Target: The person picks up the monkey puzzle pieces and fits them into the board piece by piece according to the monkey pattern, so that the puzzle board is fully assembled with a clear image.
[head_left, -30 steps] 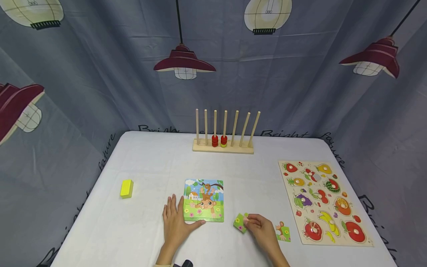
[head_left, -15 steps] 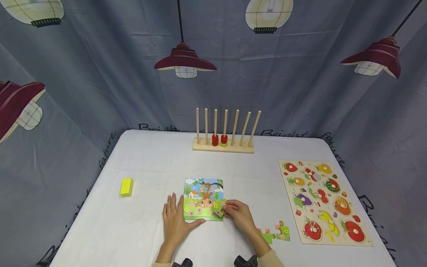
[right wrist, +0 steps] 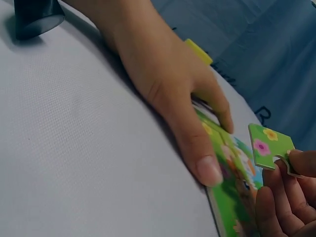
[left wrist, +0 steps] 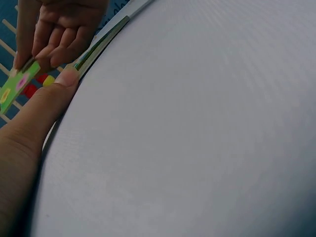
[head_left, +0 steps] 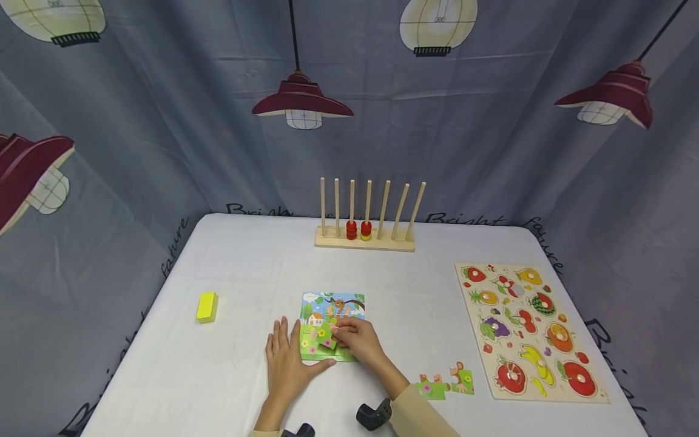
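Note:
A square monkey jigsaw puzzle (head_left: 314, 306) lies on the white table. My left hand (head_left: 290, 370) rests flat at its left side, fingers straight and thumb spread along the near edge. In the right wrist view that thumb (right wrist: 200, 153) touches the puzzle's border. Over the lower part of the puzzle, my right hand (head_left: 361, 342) pinches a green jigsaw piece (right wrist: 270, 145) with a pink and a yellow flower. The held piece tilts and stands apart from the board in the right wrist view. Part of the monkey picture is hidden behind the right hand.
Two loose jigsaw pieces (head_left: 433, 390) lie near my right forearm. Further right is a wooden fruit peg board (head_left: 497, 352). A yellow block (head_left: 207, 307) sits at the left, and a wooden peg stand (head_left: 333, 240) with red and yellow beads at the back.
The right hand has carried the flowered jigsaw piece leftward from beside the loose pieces to over the puzzle, uncovering another loose piece. My left hand has stayed in place.

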